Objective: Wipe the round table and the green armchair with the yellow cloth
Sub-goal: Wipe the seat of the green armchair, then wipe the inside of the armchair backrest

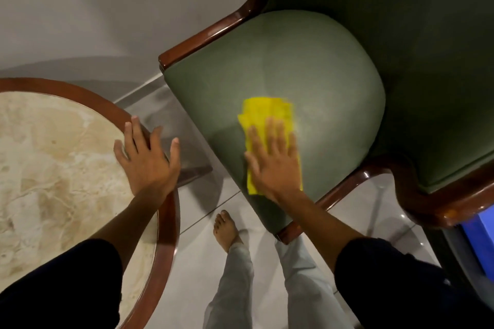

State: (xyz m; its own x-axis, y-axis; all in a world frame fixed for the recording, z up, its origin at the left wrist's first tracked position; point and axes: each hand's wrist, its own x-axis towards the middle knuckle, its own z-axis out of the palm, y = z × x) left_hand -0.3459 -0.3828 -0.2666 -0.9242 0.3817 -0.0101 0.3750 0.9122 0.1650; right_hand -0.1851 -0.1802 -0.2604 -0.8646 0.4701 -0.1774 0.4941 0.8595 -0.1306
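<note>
Right hand [272,160] was flat on the yellow cloth [267,125], fingers spread, pressing it onto the front part of the green armchair [307,61] seat cushion; not pinching it, just palm down. Left hand [148,157] was open too, fingers apart, resting on the wooden rim of the round table [53,157], holding nothing.

What I'd worry about: the cloth was only held by palm pressure, so a fast stroke could let it bunch or slide out from under the hand; its near end sat close to the cushion's front edge, so a pull toward the body could drag it off onto the tiled floor [203,211]. The far edge looked blurred, so I'd guess it was mid-swipe.

Around it: glossy wooden armrests [208,35] ran down both sides of the seat, boxing in sideways strokes; the table stood just beside the chair with only a narrow gap; a bare foot [226,230] was planted in that gap, near the chair's front corner. Something blue [478,238] sat at the right edge, can't tell what.
</note>
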